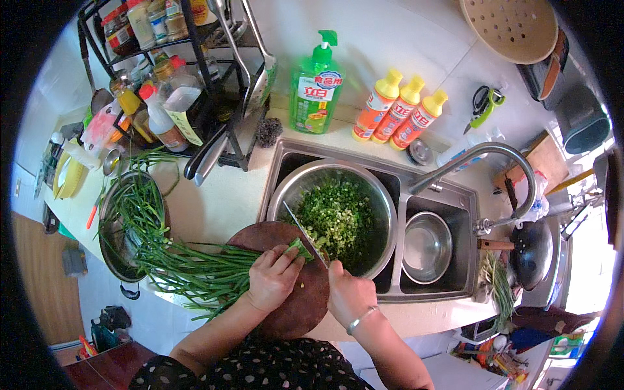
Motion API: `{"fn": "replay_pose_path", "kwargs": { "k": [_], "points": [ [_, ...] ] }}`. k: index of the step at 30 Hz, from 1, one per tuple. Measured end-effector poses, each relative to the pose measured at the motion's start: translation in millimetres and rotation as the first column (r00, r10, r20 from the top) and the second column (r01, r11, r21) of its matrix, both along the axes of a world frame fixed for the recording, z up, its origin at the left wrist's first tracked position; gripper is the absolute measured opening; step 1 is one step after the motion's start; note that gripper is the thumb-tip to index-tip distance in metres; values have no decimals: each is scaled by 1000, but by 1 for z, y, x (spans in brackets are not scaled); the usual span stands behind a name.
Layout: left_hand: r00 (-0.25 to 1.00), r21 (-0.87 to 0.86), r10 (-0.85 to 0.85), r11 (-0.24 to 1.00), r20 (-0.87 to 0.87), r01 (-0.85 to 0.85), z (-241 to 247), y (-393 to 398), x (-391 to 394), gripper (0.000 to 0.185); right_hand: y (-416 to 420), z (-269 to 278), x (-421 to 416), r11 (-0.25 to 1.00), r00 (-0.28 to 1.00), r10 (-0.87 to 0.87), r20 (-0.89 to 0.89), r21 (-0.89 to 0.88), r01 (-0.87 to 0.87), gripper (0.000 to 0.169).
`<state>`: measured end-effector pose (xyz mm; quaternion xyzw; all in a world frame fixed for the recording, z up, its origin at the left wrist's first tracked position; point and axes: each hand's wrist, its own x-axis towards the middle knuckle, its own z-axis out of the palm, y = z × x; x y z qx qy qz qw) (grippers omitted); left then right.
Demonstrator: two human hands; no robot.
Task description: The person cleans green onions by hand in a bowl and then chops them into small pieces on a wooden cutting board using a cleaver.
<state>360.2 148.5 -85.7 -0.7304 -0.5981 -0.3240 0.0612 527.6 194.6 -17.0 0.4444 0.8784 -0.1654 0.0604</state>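
My left hand [275, 278] presses a bunch of long green scallions [209, 268] onto a round dark wooden cutting board [297, 312]. Their cut ends poke out past my fingers toward the blade. In my right hand [348, 292] is the handle of a kitchen knife [304, 234], its blade seen nearly edge-on beside those ends. Just beyond the board, a large steel bowl [387, 204] sits over the left sink basin. Chopped scallions [336, 219], green with paler bits on top, fill much of it. The uncut leaves trail left into a steel pot [105, 243].
Right of the bowl, a smaller steel bowl [426, 248] stands in the other sink basin [465, 209], below a curved faucet [468, 151]. A green pump bottle [317, 92] and three yellow-capped bottles [402, 112] line the wall. A black spice rack [195, 44] rises at the back left.
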Motion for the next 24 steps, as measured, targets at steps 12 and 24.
{"fn": "replay_pose_path", "kwargs": {
  "k": [12,24],
  "points": [
    [1000,-77,-8,997,26,10,-4,-3,-1,18,-30,1,2,997,997,75,16,19,-75,15],
    [999,-105,34,994,33,-30,1,-4,-1,22,-30,17,7,999,998,50,44,-13,-50,18]
  ]
}}
